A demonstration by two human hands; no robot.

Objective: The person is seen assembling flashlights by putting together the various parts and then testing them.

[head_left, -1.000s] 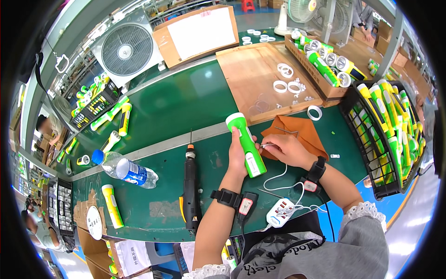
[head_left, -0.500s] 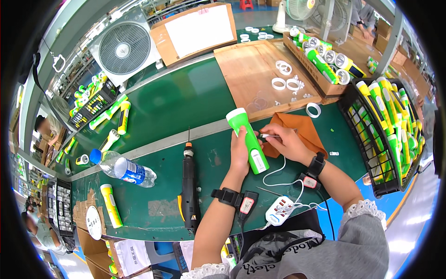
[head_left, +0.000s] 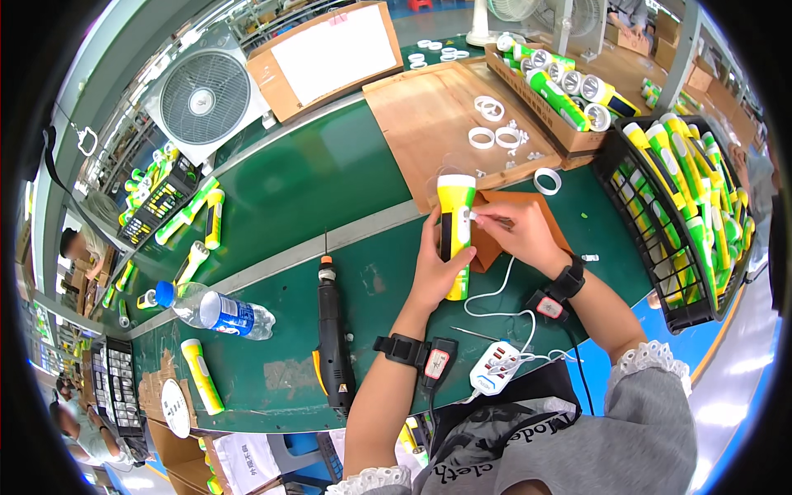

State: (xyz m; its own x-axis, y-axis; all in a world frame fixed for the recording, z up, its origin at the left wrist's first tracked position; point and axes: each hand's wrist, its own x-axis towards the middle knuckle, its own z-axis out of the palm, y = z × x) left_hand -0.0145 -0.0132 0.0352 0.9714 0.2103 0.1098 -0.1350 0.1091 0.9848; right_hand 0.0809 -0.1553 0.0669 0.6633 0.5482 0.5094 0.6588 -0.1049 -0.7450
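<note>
A flashlight (head_left: 457, 200) with a white head, a green and yellow body and a dark side panel stands nearly upright in my left hand (head_left: 432, 268), whose fingers and thumb wrap round its body. At the flashlight's right side, my right hand (head_left: 528, 238) pinches the end of a white charging cable (head_left: 487, 297). The fingertips hide the plug, so I cannot tell whether it is inserted. The cable runs down to a white USB charging hub (head_left: 495, 369) near the table's front edge. Behind the right hand lies an orange-brown sheet (head_left: 493, 252).
A black electric screwdriver (head_left: 333, 338), a water bottle (head_left: 216, 312) and another flashlight (head_left: 201, 375) are to the left. A black crate of flashlights (head_left: 676, 239) stands right. Beyond are a wooden board (head_left: 396, 107) with white rings and a cardboard box of flashlights (head_left: 582, 142).
My left hand has turned the flashlight more upright, so its dark panel now shows instead of the green face. The right hand has brought the cable end up against its side.
</note>
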